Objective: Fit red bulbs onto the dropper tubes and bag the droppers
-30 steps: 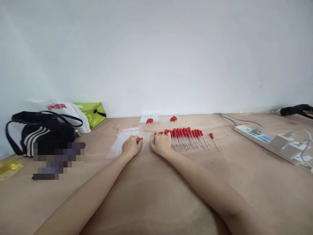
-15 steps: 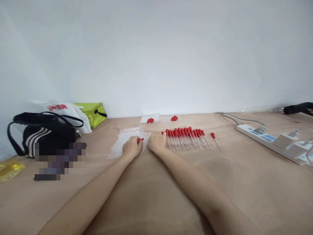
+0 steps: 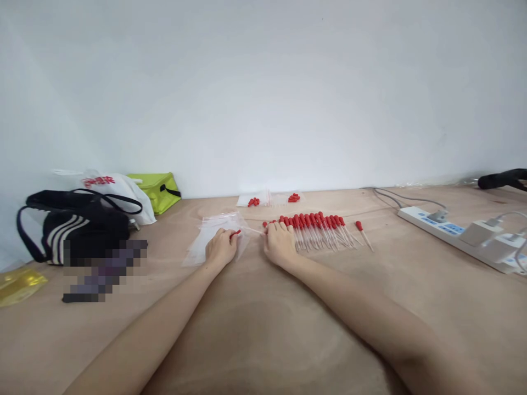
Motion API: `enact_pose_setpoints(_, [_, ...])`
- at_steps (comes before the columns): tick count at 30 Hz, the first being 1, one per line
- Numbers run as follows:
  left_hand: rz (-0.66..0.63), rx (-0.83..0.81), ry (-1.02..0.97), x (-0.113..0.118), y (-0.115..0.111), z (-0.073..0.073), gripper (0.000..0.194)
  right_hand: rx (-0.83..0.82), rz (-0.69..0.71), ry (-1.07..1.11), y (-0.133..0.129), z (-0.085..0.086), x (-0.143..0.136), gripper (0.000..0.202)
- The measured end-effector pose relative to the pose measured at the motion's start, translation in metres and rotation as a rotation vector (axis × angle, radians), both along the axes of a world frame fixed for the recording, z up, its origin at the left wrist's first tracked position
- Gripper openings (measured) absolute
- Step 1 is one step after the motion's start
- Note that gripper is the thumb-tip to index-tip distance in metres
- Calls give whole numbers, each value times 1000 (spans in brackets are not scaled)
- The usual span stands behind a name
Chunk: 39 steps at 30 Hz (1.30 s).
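My left hand (image 3: 221, 247) is closed in a pinch around a small red rubber bulb (image 3: 235, 233), over the left-hand clear zip bags (image 3: 201, 241). To its right, my right hand (image 3: 280, 242) has its fingers curled down at the left end of a row of droppers (image 3: 315, 230) with red bulbs and clear stems. A thin pale tube (image 3: 256, 231) sticks out leftward from the right fingertips, toward the bags. A red bulb tip (image 3: 264, 224) shows just beyond those fingers. One separate dropper (image 3: 364, 236) lies right of the row.
Near the wall lie two small heaps of red bulbs, left (image 3: 253, 202) and right (image 3: 293, 197), on clear bags. A white power strip (image 3: 457, 236) with plugs is at right. A black bag (image 3: 88, 230), green box bag (image 3: 158, 192) and yellow packet (image 3: 20, 286) stand left.
My right hand has moved right, away from the left hand, to the row's left end. The pale tube now shows between the hands. My left hand still pinches the red bulb.
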<state>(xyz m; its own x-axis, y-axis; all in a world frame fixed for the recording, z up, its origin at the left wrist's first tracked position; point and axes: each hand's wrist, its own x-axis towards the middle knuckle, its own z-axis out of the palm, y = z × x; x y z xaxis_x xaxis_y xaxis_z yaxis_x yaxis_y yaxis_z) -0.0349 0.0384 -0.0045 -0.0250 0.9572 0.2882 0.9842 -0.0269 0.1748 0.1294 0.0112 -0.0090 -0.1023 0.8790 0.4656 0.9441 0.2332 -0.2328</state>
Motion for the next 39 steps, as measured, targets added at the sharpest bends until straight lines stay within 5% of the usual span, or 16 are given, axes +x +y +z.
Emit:
enact_pose_setpoints(4, [-13, 56, -32, 0, 0, 0, 27, 37, 189, -56, -35, -8, 45, 18])
enact_pose_setpoints(9, [-131, 226, -64, 3, 0, -3, 23, -50, 163, -35, -49, -10, 81, 14])
enact_pose_setpoints(14, [-384, 367, -147, 8, -7, -6, 19, -151, 180, 79, -44, -7, 79, 18])
enact_pose_setpoints(21, [-710, 231, -255, 33, -35, -4, 9, -262, 152, 111, -39, -4, 69, 20])
enact_pose_setpoints(39, [-703, 103, -372, 39, -44, -3, 11, -115, 177, 100, -44, -10, 66, 13])
